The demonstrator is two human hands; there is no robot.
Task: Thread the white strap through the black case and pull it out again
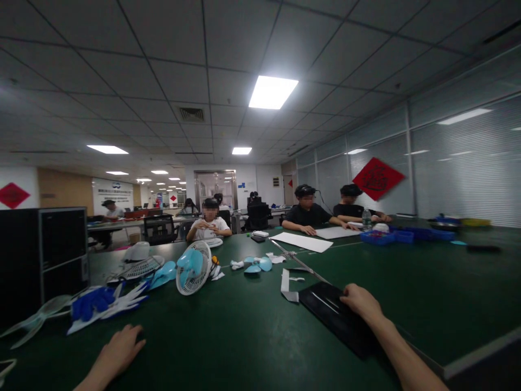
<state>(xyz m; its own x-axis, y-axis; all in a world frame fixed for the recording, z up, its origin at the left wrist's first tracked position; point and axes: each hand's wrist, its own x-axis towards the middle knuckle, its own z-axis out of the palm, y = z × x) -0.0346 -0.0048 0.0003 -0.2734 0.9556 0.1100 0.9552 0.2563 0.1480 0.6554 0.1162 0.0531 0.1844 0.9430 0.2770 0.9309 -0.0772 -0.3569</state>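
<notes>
My left hand (118, 350) rests palm down on the dark green table (244, 331) at the lower left, holding nothing, fingers slightly apart. My right hand (361, 302) lies on the near end of a flat black panel (331, 315) that sits on the table right of centre; its fingers curl over the panel's edge. A small white and light-blue desk fan (194, 267) stands on the table beyond my left hand. Blue and white gloves (100, 303) lie to the left of the fan.
Loose light-blue fan blades (256, 265), a white fan grille (140, 267), white paper sheets (302, 241) and blue trays (386, 237) lie farther out. Three people sit at the table's far side. A black cabinet (44, 255) stands at the left.
</notes>
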